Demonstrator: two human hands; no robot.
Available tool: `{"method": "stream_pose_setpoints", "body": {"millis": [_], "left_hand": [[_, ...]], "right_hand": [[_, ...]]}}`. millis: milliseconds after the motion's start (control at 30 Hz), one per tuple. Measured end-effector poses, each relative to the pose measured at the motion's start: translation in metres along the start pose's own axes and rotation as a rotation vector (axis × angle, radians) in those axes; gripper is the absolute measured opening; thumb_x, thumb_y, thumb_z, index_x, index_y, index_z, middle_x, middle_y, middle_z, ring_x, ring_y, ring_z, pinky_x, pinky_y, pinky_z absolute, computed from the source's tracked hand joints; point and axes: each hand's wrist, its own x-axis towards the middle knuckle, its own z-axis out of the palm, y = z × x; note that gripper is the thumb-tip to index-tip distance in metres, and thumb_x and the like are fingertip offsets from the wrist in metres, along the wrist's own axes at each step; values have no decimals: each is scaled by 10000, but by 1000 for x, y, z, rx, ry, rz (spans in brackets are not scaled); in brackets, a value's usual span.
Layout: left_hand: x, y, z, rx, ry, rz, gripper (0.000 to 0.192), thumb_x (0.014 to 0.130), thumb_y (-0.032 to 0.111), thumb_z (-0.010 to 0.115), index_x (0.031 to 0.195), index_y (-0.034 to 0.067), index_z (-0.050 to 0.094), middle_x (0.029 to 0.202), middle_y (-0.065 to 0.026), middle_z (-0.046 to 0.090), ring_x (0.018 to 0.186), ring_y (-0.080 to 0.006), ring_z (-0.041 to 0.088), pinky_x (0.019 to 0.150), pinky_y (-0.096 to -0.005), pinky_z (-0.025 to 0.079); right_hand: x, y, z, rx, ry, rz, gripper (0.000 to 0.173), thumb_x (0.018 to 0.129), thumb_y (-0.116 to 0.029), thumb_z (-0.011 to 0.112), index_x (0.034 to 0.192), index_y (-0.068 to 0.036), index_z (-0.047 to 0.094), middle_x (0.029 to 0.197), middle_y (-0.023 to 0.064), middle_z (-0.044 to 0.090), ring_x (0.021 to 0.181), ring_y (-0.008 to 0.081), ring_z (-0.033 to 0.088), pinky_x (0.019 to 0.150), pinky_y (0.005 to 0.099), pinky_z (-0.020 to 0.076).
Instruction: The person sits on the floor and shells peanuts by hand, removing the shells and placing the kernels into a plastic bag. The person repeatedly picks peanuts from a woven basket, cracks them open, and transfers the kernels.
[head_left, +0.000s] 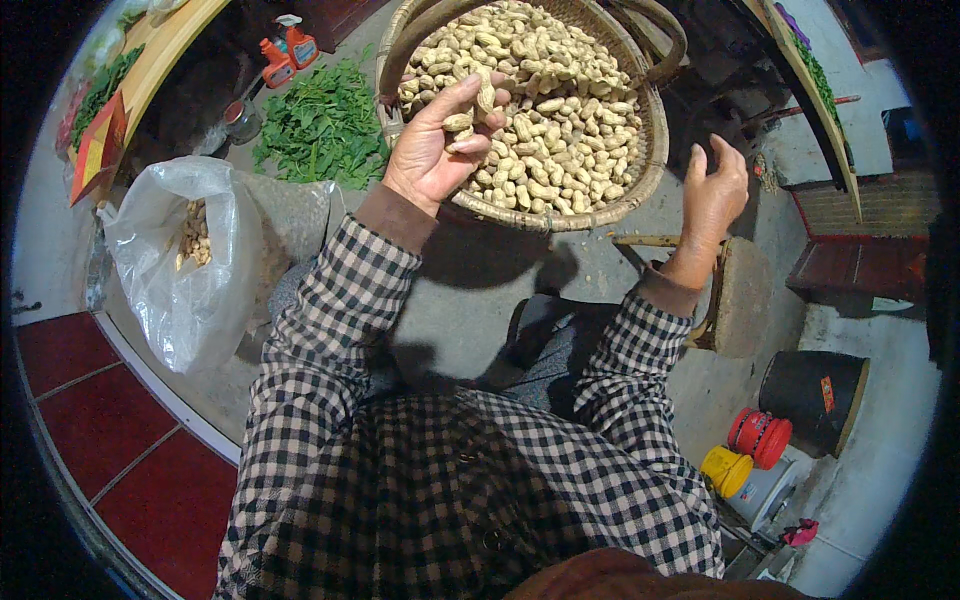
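A round wicker basket (559, 220) full of unshelled peanuts (551, 146) stands at the top centre. Over its near left edge, my left hand (450, 135) is palm up and holds a few peanuts (459, 121) between its curled fingers and thumb. My right hand (715, 180) is raised to the right of the basket, thumb and fingers apart, with nothing seen in it. At the left, a white translucent plastic sack (176, 285) stands with its mouth spread and peanuts inside.
Green leaves (322, 124) lie on the floor left of the basket, near orange bottles (289, 56) and a glass jar (242, 121). A small stool (739, 296) is below my right hand. Red and yellow buckets (726, 471) and a black container (814, 397) stand at the lower right.
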Motion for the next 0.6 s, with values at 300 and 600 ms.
{"method": "stream_pose_setpoints", "body": {"millis": [300,600], "left_hand": [[1,1,-5,-5,125,22,242,897,165,596,1057,-15,584,1023,-174,622,894,-239,630,447,-185,417],[-1,-6,4,138,221,67,234,924,191,593,1061,2,604,1001,-148,635,885,-233,636,473,-194,412]], "right_hand": [[-9,-70,5,365,-321,13,114,808,-136,694,877,-46,694,810,145,691,728,311,675,678,396,520],[-14,-57,9,199,-622,-51,108,773,-116,660,843,-50,709,819,176,680,789,356,661,726,448,509]]}}
